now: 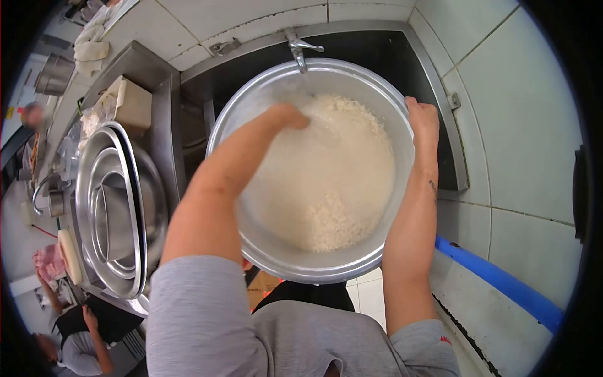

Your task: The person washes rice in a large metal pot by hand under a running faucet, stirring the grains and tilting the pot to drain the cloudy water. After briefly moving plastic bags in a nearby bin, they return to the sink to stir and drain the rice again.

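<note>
A large round aluminium pot [313, 274] sits at the sink beneath a chrome tap [299, 49]. Cloudy whitish water fills much of it, with white rice [336, 225] heaped toward the near side and more grains at the far right. My left hand [289, 117] reaches into the pot at the water's surface; its fingers are hidden in the cloudy water and slightly blurred. On the right, my right hand [422, 119] grips the pot's rim, fingers curled over the edge.
Left of the pot, nested steel basins [130, 220] stand on the steel counter near a beige container [134, 103]. A blue pole [496, 279] leans along the tiled wall at right. Another person [81, 339] works at lower left, by pink meat [49, 261].
</note>
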A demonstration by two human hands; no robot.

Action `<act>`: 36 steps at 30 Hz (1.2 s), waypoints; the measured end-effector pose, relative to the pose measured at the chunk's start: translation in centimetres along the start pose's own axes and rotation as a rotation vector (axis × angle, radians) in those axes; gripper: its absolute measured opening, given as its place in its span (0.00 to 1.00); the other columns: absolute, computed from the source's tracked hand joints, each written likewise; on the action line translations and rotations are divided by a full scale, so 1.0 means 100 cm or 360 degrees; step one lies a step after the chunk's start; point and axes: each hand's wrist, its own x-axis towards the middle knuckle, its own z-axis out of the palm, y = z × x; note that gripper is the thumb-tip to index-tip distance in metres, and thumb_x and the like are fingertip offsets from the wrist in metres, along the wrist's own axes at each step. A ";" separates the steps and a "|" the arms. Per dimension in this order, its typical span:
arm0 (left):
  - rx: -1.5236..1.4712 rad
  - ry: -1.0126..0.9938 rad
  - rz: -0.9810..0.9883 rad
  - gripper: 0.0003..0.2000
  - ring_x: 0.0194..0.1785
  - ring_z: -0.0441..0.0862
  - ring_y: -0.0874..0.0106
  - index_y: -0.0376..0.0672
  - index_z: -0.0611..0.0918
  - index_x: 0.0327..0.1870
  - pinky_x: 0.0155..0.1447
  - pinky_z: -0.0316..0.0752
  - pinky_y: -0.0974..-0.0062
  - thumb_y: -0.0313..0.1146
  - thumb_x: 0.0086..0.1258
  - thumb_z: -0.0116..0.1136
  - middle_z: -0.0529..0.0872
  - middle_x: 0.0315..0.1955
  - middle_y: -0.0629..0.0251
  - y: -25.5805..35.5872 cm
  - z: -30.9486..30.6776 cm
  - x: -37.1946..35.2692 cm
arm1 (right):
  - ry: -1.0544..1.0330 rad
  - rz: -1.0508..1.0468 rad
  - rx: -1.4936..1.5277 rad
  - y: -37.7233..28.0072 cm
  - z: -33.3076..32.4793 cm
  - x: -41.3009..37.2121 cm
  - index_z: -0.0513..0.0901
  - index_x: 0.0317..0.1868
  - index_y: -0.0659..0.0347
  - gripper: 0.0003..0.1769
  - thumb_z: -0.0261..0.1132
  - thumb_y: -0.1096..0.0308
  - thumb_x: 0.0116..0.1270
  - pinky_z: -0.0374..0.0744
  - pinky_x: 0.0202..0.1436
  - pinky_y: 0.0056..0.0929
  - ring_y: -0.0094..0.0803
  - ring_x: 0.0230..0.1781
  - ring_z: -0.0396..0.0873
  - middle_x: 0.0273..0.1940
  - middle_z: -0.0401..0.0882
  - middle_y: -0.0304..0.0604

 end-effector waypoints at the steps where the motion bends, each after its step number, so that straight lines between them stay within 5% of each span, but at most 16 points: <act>1: -0.0153 -0.0031 -0.0072 0.27 0.54 0.76 0.64 0.44 0.81 0.48 0.58 0.68 0.67 0.56 0.55 0.55 0.79 0.50 0.58 -0.023 0.014 -0.003 | -0.0009 0.0003 0.0004 0.001 0.000 0.000 0.82 0.39 0.62 0.25 0.53 0.50 0.52 0.72 0.51 0.40 0.51 0.46 0.77 0.42 0.80 0.56; 9: -0.0600 -0.0269 0.0013 0.22 0.48 0.77 0.62 0.42 0.81 0.43 0.53 0.70 0.66 0.51 0.58 0.52 0.80 0.44 0.57 -0.060 0.090 -0.093 | -0.0064 0.0004 0.0015 0.002 0.001 0.004 0.82 0.40 0.62 0.25 0.54 0.51 0.52 0.72 0.52 0.40 0.51 0.48 0.76 0.43 0.79 0.56; 15: -0.0572 -0.0169 0.0749 0.19 0.43 0.78 0.61 0.41 0.81 0.40 0.49 0.72 0.65 0.47 0.60 0.50 0.81 0.39 0.57 0.045 0.123 -0.144 | -0.0033 0.0031 -0.0068 -0.007 -0.003 -0.005 0.82 0.41 0.61 0.25 0.53 0.49 0.54 0.71 0.53 0.41 0.51 0.49 0.76 0.44 0.79 0.56; 22: -0.0272 0.0463 0.1296 0.16 0.38 0.79 0.60 0.39 0.81 0.36 0.45 0.74 0.64 0.42 0.63 0.47 0.82 0.33 0.56 0.161 0.109 -0.094 | 0.0024 0.0038 -0.0081 -0.011 -0.002 -0.007 0.83 0.40 0.59 0.24 0.52 0.50 0.54 0.72 0.52 0.41 0.51 0.48 0.76 0.44 0.79 0.55; 25: 0.0283 0.0492 0.1201 0.14 0.46 0.78 0.61 0.39 0.81 0.38 0.48 0.74 0.62 0.38 0.62 0.47 0.82 0.38 0.56 0.162 0.076 -0.061 | 0.0029 0.0014 -0.0066 -0.006 0.000 -0.005 0.83 0.40 0.59 0.24 0.53 0.49 0.54 0.72 0.51 0.41 0.51 0.48 0.76 0.43 0.79 0.55; 29: 0.0246 0.0607 0.0679 0.18 0.46 0.79 0.61 0.40 0.82 0.37 0.45 0.76 0.61 0.45 0.59 0.51 0.83 0.37 0.55 0.124 0.043 -0.021 | 0.0017 -0.0003 -0.0033 0.003 0.005 0.005 0.83 0.39 0.59 0.25 0.53 0.49 0.53 0.72 0.51 0.41 0.51 0.48 0.76 0.42 0.79 0.56; 31: 0.0295 0.0559 0.0271 0.20 0.50 0.77 0.60 0.44 0.81 0.45 0.51 0.73 0.64 0.48 0.59 0.51 0.81 0.44 0.57 0.098 0.031 -0.008 | 0.0015 -0.0015 -0.0031 0.002 0.005 0.006 0.82 0.40 0.60 0.25 0.53 0.49 0.53 0.72 0.51 0.41 0.51 0.48 0.76 0.43 0.79 0.56; 36: 0.0157 0.0244 0.0135 0.33 0.56 0.73 0.56 0.40 0.73 0.57 0.55 0.70 0.59 0.60 0.60 0.45 0.77 0.51 0.52 0.036 0.021 -0.071 | -0.0009 -0.0002 -0.0059 0.001 0.003 0.003 0.82 0.42 0.60 0.26 0.54 0.48 0.53 0.72 0.52 0.40 0.50 0.49 0.76 0.44 0.79 0.56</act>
